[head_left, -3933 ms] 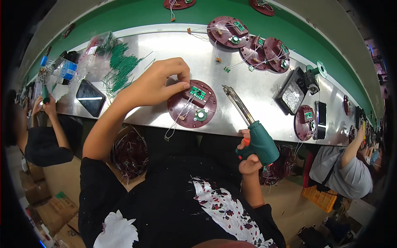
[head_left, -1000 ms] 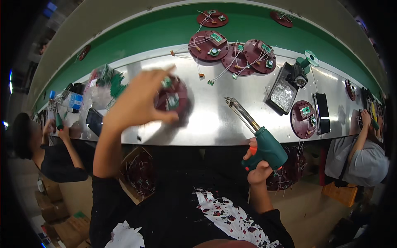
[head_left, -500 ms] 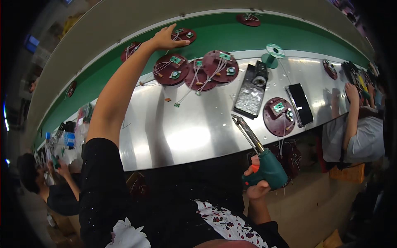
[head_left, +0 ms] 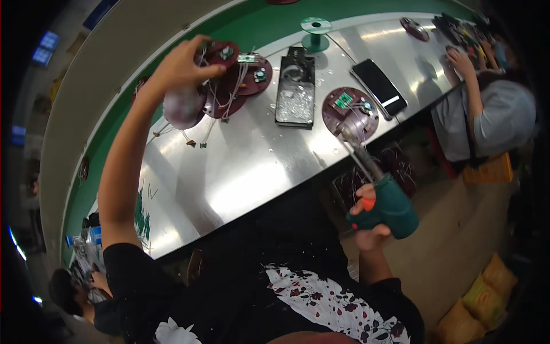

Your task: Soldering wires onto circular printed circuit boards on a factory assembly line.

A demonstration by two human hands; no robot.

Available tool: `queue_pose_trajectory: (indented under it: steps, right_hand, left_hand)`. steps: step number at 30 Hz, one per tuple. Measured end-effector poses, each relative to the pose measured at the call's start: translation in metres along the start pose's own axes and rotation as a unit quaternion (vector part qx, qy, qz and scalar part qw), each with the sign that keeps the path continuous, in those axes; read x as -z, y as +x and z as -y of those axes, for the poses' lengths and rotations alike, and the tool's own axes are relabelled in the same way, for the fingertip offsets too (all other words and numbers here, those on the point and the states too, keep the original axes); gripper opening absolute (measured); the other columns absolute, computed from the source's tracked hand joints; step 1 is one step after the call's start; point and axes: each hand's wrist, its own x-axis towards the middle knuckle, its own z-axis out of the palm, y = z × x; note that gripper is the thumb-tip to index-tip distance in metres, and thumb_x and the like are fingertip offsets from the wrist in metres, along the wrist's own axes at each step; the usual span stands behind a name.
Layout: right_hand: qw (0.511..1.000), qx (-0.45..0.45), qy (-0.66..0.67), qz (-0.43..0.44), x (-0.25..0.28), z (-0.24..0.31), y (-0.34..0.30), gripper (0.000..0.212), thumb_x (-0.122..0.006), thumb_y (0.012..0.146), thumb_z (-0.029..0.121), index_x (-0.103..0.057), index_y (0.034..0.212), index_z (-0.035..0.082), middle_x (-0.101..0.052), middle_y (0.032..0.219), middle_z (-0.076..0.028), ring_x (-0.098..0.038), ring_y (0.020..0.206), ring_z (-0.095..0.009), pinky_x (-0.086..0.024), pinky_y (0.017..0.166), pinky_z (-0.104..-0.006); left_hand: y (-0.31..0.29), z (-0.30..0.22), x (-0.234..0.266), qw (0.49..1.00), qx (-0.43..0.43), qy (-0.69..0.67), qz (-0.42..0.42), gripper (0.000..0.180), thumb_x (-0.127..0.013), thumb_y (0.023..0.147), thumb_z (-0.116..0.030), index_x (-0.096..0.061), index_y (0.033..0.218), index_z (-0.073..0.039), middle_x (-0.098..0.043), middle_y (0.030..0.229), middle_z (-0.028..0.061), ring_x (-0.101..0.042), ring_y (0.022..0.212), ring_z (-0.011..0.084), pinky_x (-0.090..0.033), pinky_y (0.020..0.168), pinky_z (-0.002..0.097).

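Observation:
My left hand (head_left: pixel 182 64) is closed on a round maroon disc (head_left: pixel 220 55) that carries a small circuit board. It holds this disc over a group of similar maroon discs (head_left: pixel 252 86) with white wires and green boards, partly hidden by my hand. My right hand (head_left: pixel 371 232) grips a green soldering gun (head_left: pixel 395 206) with an orange trigger. The gun's tip, a little blurred, points at another maroon disc (head_left: pixel 332 117) near the bench's front edge; I cannot tell whether it touches. That disc bears a green board and a small round part.
Beyond the discs stands a black box (head_left: pixel 295 106) strewn with shiny bits. Behind it is a green wire spool (head_left: pixel 316 41). A black phone (head_left: pixel 378 86) lies right of the near disc. Co-workers sit at both sides, one in a grey shirt (head_left: pixel 498 109). More wired discs lie below the bench edge.
My left hand has taken hold of a disc on the green ledge and brought it nearer, over the grouped discs. The soldering gun has moved towards the near disc. The view has turned.

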Motion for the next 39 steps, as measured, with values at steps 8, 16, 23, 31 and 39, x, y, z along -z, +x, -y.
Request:
queue_pose_trajectory:
  steps: [8, 16, 23, 31, 39]
  right_hand:
    - [0.987, 0.127, 0.011, -0.093, 0.028, 0.002, 0.011, 0.089, -0.033, 0.098, 0.079, -0.056, 0.116, -0.006, -0.058, 0.079, -0.009, -0.058, 0.072, -0.017, -0.050, 0.078, -0.0283]
    - [0.978, 0.111, 0.077, -0.160, 0.038, 0.017, 0.011, 0.085, -0.033, 0.101, 0.075, -0.054, 0.119, -0.005, -0.056, 0.078, -0.009, -0.054, 0.074, -0.016, -0.048, 0.077, -0.0273]
    - [0.953, 0.002, 0.222, -0.206, 0.048, 0.013, -0.002, 0.084, -0.035, 0.101, 0.074, -0.054, 0.124, -0.004, -0.058, 0.090, -0.010, -0.048, 0.071, -0.012, -0.041, 0.066, -0.0235]
    - [0.943, 0.185, 0.150, -0.232, 0.066, 0.020, 0.034, 0.060, -0.050, 0.106, 0.053, -0.055, 0.103, -0.006, -0.058, 0.079, -0.011, -0.051, 0.056, -0.017, -0.045, 0.049, -0.0263]
    - [0.945, 0.207, 0.061, -0.244, 0.013, 0.012, 0.054, 0.066, -0.043, 0.107, 0.058, -0.058, 0.104, -0.006, -0.057, 0.080, -0.011, -0.050, 0.055, -0.017, -0.044, 0.048, -0.0254]
  left_hand:
    - [-0.075, -0.117, -0.041, 0.965, -0.156, 0.148, -0.148, 0.055, -0.079, 0.080, -0.026, -0.061, 0.127, -0.006, -0.062, 0.120, 0.0207, -0.063, 0.110, 0.0367, -0.051, 0.092, 0.0472]
    - [-0.044, -0.241, -0.110, 0.944, -0.271, -0.097, -0.161, 0.038, -0.079, 0.080, -0.017, -0.067, 0.113, -0.003, -0.061, 0.120, 0.0157, -0.062, 0.102, 0.0351, -0.051, 0.091, 0.0446]
    - [-0.031, -0.234, -0.135, 0.939, -0.282, -0.080, -0.178, 0.016, -0.073, 0.071, -0.019, -0.070, 0.081, -0.008, -0.066, 0.095, 0.0128, -0.064, 0.092, 0.0310, -0.051, 0.079, 0.0440]
    - [-0.193, -0.223, -0.003, 0.930, -0.201, -0.238, -0.194, 0.018, -0.067, 0.086, -0.020, -0.066, 0.092, -0.003, -0.064, 0.090, 0.0122, -0.063, 0.092, 0.0328, -0.048, 0.083, 0.0464]
    - [-0.437, -0.075, 0.126, 0.875, 0.235, -0.283, -0.314, 0.023, -0.058, 0.099, -0.015, -0.071, 0.086, -0.001, -0.071, 0.083, 0.0056, -0.067, 0.081, 0.0145, -0.053, 0.078, 0.0298]
